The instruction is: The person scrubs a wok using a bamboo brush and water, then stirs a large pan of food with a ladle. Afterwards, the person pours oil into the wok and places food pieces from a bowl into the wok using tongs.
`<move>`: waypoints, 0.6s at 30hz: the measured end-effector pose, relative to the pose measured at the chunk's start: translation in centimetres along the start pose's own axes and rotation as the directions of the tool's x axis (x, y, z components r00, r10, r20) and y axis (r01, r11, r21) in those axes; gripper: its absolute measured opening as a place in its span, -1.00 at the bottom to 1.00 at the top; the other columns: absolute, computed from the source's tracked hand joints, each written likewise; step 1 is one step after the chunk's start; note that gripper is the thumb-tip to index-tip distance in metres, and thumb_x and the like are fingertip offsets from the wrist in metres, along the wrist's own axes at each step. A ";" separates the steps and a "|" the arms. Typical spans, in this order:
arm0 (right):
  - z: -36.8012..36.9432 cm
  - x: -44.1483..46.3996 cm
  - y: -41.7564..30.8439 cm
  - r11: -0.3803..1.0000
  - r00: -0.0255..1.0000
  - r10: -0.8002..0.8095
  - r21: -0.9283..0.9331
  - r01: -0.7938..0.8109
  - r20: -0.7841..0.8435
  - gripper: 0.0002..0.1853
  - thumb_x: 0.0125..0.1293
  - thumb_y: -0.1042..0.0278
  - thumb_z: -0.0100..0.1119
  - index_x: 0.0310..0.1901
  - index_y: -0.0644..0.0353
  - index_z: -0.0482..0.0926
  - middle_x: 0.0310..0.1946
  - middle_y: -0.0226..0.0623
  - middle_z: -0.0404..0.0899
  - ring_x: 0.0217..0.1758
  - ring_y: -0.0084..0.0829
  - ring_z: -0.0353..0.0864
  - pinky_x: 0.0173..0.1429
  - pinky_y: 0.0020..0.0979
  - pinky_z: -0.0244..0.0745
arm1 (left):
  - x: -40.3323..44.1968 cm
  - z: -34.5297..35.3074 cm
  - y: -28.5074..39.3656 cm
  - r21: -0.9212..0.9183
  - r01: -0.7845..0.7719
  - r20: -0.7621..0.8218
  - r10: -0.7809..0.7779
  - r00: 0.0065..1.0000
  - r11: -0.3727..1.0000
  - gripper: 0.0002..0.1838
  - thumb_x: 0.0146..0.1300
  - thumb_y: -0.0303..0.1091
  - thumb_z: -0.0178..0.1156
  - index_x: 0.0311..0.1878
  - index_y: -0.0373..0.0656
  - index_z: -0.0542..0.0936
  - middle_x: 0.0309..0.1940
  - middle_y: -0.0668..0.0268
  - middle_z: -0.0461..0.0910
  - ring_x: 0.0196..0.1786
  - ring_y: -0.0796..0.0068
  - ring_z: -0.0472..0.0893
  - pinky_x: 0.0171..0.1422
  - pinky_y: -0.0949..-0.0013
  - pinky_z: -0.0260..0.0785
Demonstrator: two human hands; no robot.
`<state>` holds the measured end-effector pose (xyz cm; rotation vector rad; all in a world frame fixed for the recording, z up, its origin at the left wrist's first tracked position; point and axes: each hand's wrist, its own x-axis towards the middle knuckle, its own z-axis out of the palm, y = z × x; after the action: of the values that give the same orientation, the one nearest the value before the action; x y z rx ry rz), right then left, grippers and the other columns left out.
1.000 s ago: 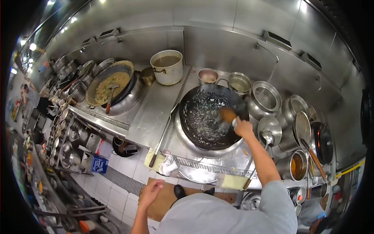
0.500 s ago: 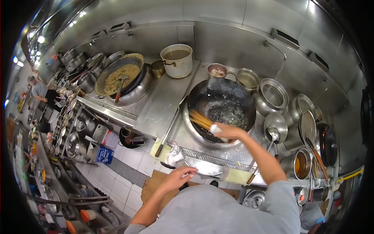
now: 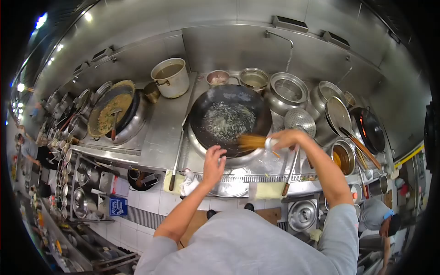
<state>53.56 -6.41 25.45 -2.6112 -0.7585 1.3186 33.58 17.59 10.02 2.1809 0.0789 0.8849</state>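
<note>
We grasp a bamboo brush [image 3: 252, 142] with right hand [image 3: 288, 138] at the wok's [image 3: 200, 115] near edge; pale liquid [image 3: 228, 121] inside. Left hand [image 3: 213, 166]: empty, fingers parted, close by.

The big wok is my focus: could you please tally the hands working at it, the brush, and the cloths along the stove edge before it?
Hands: 2, left hand and right hand
Brush: 1
Pale yellow cloths: 2, left cloth and right cloth
White cloth: 1
Total: 6
</note>
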 end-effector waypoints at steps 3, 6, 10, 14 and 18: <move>-0.4 -1.8 4.3 0.898 0.830 -0.180 -0.432 -0.080 -0.528 -0.23 0.10 0.07 0.30 0.41 -0.30 0.29 -0.02 -0.08 0.64 -0.07 -0.05 0.67 0.01 -0.16 0.58 | 1.5 2.6 -2.6 -0.027 -0.041 0.192 0.045 0.980 0.999 -0.85 0.29 -0.42 0.15 -0.11 -0.21 0.58 -0.13 0.06 0.57 0.01 0.07 0.55 0.17 0.13 0.37; 1.5 -1.9 4.2 0.999 0.800 -0.033 -0.042 0.010 -0.599 -0.24 0.14 0.12 0.31 0.41 -0.28 0.29 -0.04 -0.03 0.64 -0.08 0.00 0.67 0.05 -0.11 0.55 | 2.1 4.2 -4.0 0.093 -0.048 0.417 0.004 0.909 0.994 -0.80 0.35 -0.28 0.09 -0.27 -0.21 0.59 -0.34 0.04 0.61 -0.15 0.00 0.59 0.03 0.06 0.35; 6.9 3.0 5.6 0.907 0.639 -0.203 -0.389 -0.162 -0.742 -0.19 0.15 0.10 0.35 0.45 -0.25 0.23 -0.18 0.00 0.61 -0.19 0.02 0.67 -0.06 -0.09 0.57 | 0.2 4.6 -4.1 0.275 -0.161 0.382 0.046 0.923 0.948 -0.74 0.34 -0.23 0.09 -0.41 -0.17 0.57 -0.45 0.08 0.61 -0.28 0.04 0.60 -0.07 0.03 0.31; 9.9 2.7 0.5 0.957 0.402 -0.289 -0.269 0.107 -0.869 -0.21 0.19 0.10 0.32 0.46 -0.22 0.21 -0.27 -0.01 0.58 -0.29 0.02 0.64 -0.17 -0.06 0.56 | -0.4 4.4 -3.8 0.247 -0.166 0.339 0.075 0.938 0.955 -0.78 0.29 -0.23 0.12 -0.43 -0.11 0.58 -0.45 0.16 0.63 -0.27 0.16 0.60 -0.11 0.08 0.31; 11.9 5.8 -1.8 0.894 0.691 -0.447 -0.246 0.375 -0.569 -0.28 0.21 -0.09 0.23 0.41 -0.20 0.30 0.00 -0.02 0.63 -0.09 0.00 0.68 0.10 -0.16 0.53 | -2.2 2.2 -2.4 0.228 -0.237 0.280 0.169 0.945 0.945 -0.83 0.19 -0.28 0.19 -0.47 -0.11 0.54 -0.49 0.23 0.56 -0.29 0.17 0.55 -0.11 0.12 0.32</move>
<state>46.39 -3.41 14.53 -2.4777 -1.2052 0.2637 33.78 17.21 6.08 2.5683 -0.1735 0.7267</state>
